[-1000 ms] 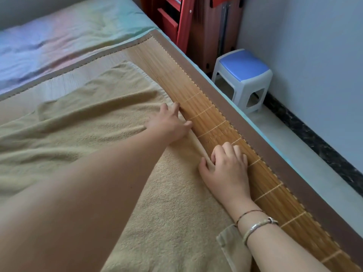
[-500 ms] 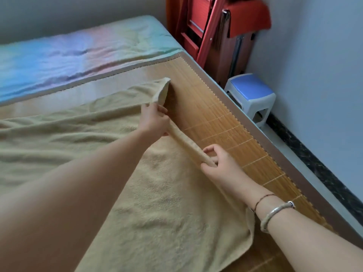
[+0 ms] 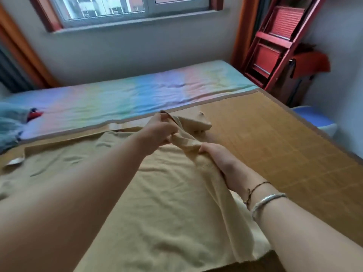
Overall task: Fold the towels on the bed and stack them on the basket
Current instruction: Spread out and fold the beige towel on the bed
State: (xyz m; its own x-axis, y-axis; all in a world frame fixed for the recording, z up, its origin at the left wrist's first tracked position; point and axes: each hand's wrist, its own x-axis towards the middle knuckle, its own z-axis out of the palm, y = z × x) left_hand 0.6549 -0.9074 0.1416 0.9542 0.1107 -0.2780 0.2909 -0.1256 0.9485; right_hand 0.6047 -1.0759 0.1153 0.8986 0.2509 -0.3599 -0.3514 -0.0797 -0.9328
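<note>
A large beige towel (image 3: 161, 203) lies spread over the bamboo mat (image 3: 275, 146) on the bed. Its right edge is lifted off the mat. My left hand (image 3: 159, 130) grips that raised edge near the far corner, which flops over to the right. My right hand (image 3: 218, 160) grips the same edge closer to me, fingers curled round the cloth. The towel's near right corner hangs down by my right forearm. No basket is in view.
A pastel rainbow sheet (image 3: 137, 95) covers the far part of the bed under the window. Blue cloth (image 3: 9, 124) lies at the far left. A red folding frame (image 3: 275, 46) leans in the right corner, with a blue stool (image 3: 314, 118) beside the bed.
Both hands have lifted the towel's right edge off the mat and carried it up and leftward. The view has tilted up, showing the window and far wall.
</note>
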